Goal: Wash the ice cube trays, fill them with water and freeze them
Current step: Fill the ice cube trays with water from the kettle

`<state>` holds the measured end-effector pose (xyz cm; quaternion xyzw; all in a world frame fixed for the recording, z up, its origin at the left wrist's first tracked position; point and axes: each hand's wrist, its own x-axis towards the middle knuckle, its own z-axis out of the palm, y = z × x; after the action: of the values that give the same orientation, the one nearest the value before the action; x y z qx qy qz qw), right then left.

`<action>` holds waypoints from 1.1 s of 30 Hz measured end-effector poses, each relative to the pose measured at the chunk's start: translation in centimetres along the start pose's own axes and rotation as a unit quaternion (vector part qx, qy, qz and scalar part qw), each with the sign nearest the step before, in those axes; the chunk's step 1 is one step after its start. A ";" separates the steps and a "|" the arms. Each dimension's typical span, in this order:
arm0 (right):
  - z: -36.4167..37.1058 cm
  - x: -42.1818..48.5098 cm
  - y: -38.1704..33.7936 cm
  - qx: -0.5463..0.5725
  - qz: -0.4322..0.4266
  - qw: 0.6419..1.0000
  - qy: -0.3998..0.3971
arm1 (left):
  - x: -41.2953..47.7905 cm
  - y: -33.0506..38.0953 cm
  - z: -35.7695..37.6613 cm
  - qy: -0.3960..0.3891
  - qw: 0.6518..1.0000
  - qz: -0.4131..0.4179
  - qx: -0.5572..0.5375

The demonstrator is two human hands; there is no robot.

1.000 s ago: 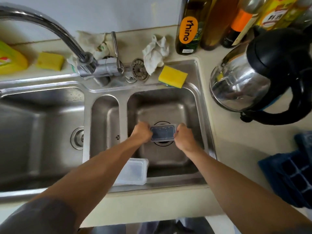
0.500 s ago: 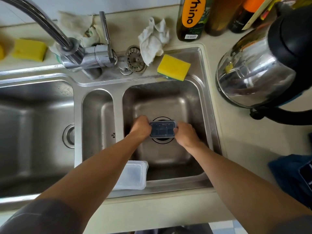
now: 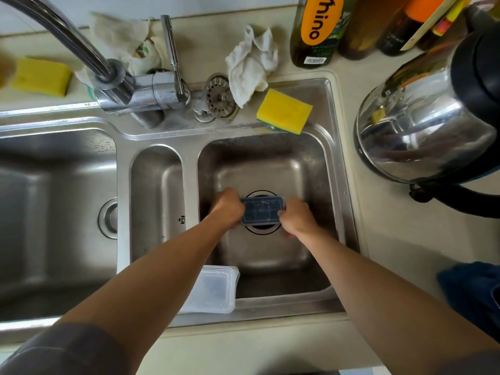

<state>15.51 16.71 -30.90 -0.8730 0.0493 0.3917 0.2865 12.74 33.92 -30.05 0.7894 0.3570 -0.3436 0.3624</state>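
Note:
A small dark blue ice cube tray (image 3: pixel 262 211) with a clear lid hangs level over the drain of the right sink basin (image 3: pixel 305 163). My left hand (image 3: pixel 228 207) grips its left end and my right hand (image 3: pixel 296 219) grips its right end, fingers curled round the edges. A few bubbles show under the lid. A second clear lid (image 3: pixel 213 292) lies on the sink's front rim, partly hidden by my left forearm. Another dark blue tray (image 3: pixel 470 293) sits at the right edge on the counter.
The tap (image 3: pixel 81 50) arches over the back left with no water running. A yellow sponge (image 3: pixel 284 110) lies on the back rim, near a white cloth (image 3: pixel 251 66) and a strainer (image 3: pixel 219 96). A steel kettle (image 3: pixel 427 123) and bottles (image 3: pixel 316 28) stand at right. The large left basin (image 3: pixel 48 212) holds nothing.
The view has shifted slightly forward and down. Both hands keep hold of the tray over the drain, with hardly any movement.

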 end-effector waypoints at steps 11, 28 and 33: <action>-0.6 0.0 -0.1 0.081 0.074 0.993 -0.049 | 0.5 -0.8 0.6 0.013 1.000 0.001 -0.012; -8.2 -11.6 -5.3 0.167 -0.090 0.982 -0.016 | -8.8 4.9 -5.1 0.155 0.969 0.090 -0.171; -11.8 -15.4 -7.0 0.090 -0.108 0.989 0.045 | -12.6 6.8 -7.3 0.193 0.967 0.146 -0.083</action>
<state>14.80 14.06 -10.40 -0.8605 0.0023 0.3127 0.4022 13.89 32.62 -14.08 0.8516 0.3280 -0.0978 0.3970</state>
